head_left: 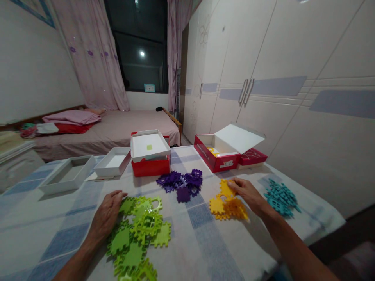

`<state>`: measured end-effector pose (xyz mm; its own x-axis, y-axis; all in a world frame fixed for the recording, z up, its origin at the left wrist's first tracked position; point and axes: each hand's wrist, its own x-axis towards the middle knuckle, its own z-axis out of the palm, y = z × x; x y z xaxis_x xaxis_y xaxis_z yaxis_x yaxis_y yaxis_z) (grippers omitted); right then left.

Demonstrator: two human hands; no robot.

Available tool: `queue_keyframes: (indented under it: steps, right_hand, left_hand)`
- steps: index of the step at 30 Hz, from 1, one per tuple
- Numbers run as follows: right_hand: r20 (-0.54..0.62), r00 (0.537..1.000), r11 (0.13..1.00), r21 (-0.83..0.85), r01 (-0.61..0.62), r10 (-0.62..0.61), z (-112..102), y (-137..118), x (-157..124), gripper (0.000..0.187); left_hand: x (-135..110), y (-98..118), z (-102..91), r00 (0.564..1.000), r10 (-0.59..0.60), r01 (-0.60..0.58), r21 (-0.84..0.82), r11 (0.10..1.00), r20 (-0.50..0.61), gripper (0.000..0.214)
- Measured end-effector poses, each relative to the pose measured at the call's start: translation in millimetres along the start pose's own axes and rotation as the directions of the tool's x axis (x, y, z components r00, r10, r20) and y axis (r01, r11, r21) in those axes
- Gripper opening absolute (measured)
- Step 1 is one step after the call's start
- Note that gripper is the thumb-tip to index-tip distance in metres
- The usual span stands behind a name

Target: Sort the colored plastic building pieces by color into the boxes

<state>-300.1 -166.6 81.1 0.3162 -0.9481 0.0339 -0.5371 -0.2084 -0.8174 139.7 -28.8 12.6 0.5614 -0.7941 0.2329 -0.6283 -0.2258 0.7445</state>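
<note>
My left hand (107, 214) lies palm down on the left edge of a pile of green interlocking plastic tiles (137, 238), fingers curled over the top pieces. Over at the right, my right hand (246, 192) reaches to a pile of yellow and orange tiles (227, 206), its fingertips pinching a yellow piece at the pile's far edge. Between the two piles, farther back, sits a heap of purple tiles (182, 182). A teal heap (280, 197) lies to the right of my right wrist.
The table has a blue-and-white checked cloth (199, 230). At its back stand a red box with a white lid (150, 152), an open red box (224, 150), and two white trays (68, 173) (113, 162). A bed and wardrobes lie beyond.
</note>
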Motion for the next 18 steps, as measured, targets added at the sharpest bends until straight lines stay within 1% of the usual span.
queue_keyframes:
  steps: [1, 3, 5, 7, 10, 13, 15, 18]
  right_hand:
    - [-0.002, 1.0, 1.0, -0.009, -0.015, 0.015, -3, 5, -9, 0.038]
    - [-0.07, 0.997, 0.994, -0.105, -0.024, 0.016, 0, 19, -26, 0.032]
    - [-0.169, 0.986, 0.983, -0.183, -0.03, -0.002, 12, 31, -37, 0.028]
    - [-0.232, 0.973, 0.973, -0.228, -0.035, -0.019, 27, 36, -43, 0.025]
    - [-0.251, 0.965, 0.964, -0.267, 0.005, -0.074, 40, 30, -48, 0.018]
    - [-0.241, 0.963, 0.964, -0.259, 0.054, -0.119, 41, 17, -52, 0.014]
    - [-0.256, 0.958, 0.968, -0.242, 0.065, -0.129, 40, 12, -56, 0.018]
    - [-0.279, 0.944, 0.969, -0.221, 0.113, -0.174, 41, 9, -62, 0.031]
  left_hand:
    - [0, -1, 0.2, 1.0, 0.008, -0.008, 0.0, 1.0, -0.007, 0.055]
    - [-1, -2, 0.8, 1.0, 0.025, -0.025, -0.002, 1.0, -0.011, 0.055]
    - [-1, -3, 1.2, 0.999, 0.037, -0.037, -0.004, 0.999, -0.005, 0.055]
    - [-1, -3, 1.1, 0.999, 0.038, -0.038, -0.003, 0.999, -0.004, 0.055]
    - [-2, -1, 0.4, 0.999, 0.039, -0.039, -0.008, 0.999, -0.017, 0.054]
    - [-2, -1, -0.1, 0.999, 0.045, -0.046, -0.015, 0.999, -0.018, 0.054]
    - [-2, -1, -0.3, 0.999, 0.042, -0.042, -0.017, 0.999, -0.004, 0.055]
    - [-2, 0, -0.4, 0.999, 0.033, -0.033, -0.015, 0.999, 0.002, 0.055]
